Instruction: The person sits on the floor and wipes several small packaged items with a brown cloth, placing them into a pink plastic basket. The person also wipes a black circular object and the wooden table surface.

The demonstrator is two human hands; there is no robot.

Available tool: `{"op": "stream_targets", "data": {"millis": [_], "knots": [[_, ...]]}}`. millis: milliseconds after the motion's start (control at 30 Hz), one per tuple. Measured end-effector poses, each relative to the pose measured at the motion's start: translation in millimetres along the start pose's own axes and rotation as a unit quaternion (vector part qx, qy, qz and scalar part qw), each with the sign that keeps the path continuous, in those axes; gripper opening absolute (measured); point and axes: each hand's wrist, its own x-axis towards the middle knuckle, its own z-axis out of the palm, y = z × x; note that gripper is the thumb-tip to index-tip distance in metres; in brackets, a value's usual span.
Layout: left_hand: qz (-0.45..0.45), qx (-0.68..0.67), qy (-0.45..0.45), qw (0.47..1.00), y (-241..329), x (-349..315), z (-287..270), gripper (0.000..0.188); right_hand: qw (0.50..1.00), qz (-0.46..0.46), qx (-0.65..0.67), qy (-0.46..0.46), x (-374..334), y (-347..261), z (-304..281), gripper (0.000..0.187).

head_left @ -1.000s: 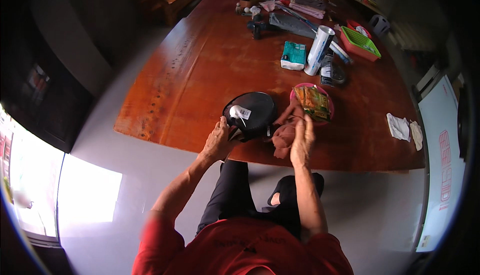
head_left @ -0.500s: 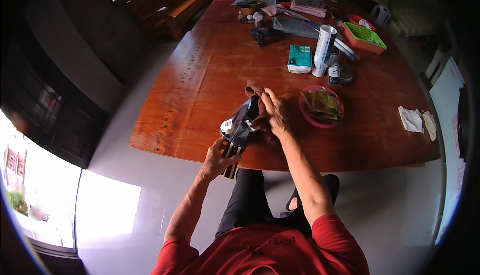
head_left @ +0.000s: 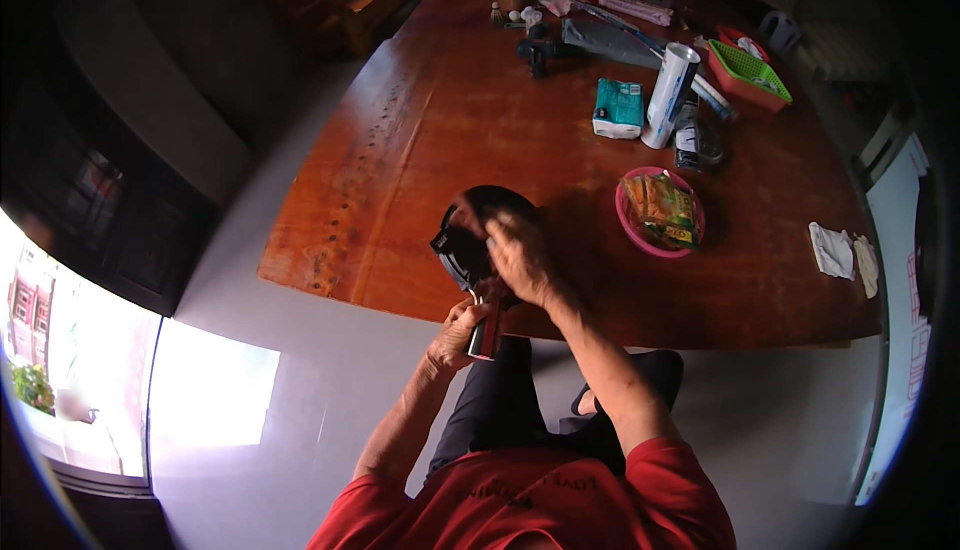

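At the table's near edge I hold a black hand-held device (head_left: 459,256) with a wide, rounded dark head; its exact kind is unclear. My left hand (head_left: 454,336) is wrapped round its handle (head_left: 486,334), which shows a light metallic end pointing toward me. Over the device lies my right hand (head_left: 521,258), slightly smeared by motion, with its fingers bent. A reddish-brown cloth (head_left: 465,216) shows beyond those fingers, pressed against the device. Part of the device and most of the cloth are hidden under the right hand.
To the right sits a pink bowl (head_left: 622,218) holding flat packets. Beyond it are a teal-and-white tissue pack (head_left: 619,108), an upright white tube (head_left: 671,96) and a dark bottle (head_left: 687,137). A green-and-red basket (head_left: 750,75) and white cloths (head_left: 832,250) lie farther right.
The device has turned in my hands, so its rounded black head shows and the white label is out of sight. The left hand has closed round the handle; the right hand moved nearer with the cloth.
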Motion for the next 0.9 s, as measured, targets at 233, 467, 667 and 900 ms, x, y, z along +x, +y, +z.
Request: {"op": "stream_targets", "data": {"millis": [233, 467, 667, 900], "knots": [[0.000, 0.120, 0.065, 0.991, 28.0, 0.5, 27.6, 0.036, 0.979, 0.150, -0.076, 0.116, -9.1, 80.3, 15.6, 0.020], [0.068, 0.328, 0.073, 0.939, 25.6, -14.3, 45.7, 0.043, 0.989, -0.128, 0.075, -0.018, -2.4, -40.3, 8.1, 0.028], [0.036, 0.291, 0.077, 0.953, 18.2, -13.2, 33.0, 0.043, 0.986, -0.157, -0.037, -0.042, 31.2, -23.3, 34.1, 0.020], [0.061, 0.213, 0.121, 0.968, 13.3, -18.7, 26.3, 0.037, 0.988, 0.136, -0.067, -0.007, 49.8, 26.1, 29.1, 0.034]]}}
